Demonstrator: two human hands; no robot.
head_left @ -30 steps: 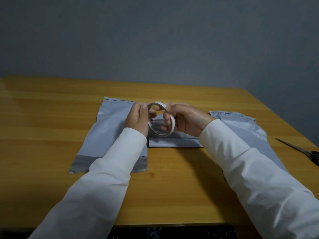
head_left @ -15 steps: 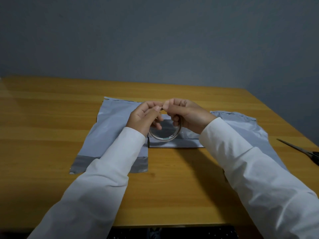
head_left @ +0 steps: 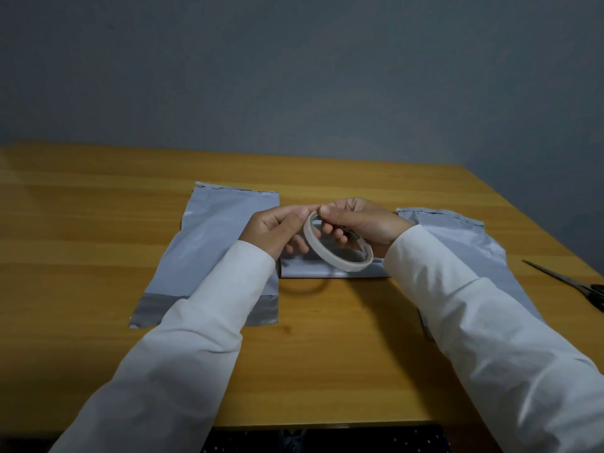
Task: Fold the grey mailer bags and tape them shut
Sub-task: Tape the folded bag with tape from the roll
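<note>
Grey wall and a yellow wooden surface [head_left: 98, 223] are framing the scene; both hands are hovering above a small folded grey plastic mailer bag [head_left: 313, 272], which is lying flat with its long axis running left to right, directly beneath the grip; the right hand [head_left: 366, 223] is holding a thin white ring of tape [head_left: 330, 256] tilted on edge, fingers curled through it; the left hand [head_left: 277, 232] is pinching at the ring's upper rim, seemingly hunting the loose end; an unfolded grey mailer bag [head_left: 212, 243] is lying left, another grey mailer [head_left: 457, 243] right; dark scissors [head_left: 575, 284] are resting far right, nearer the right hand.
</note>
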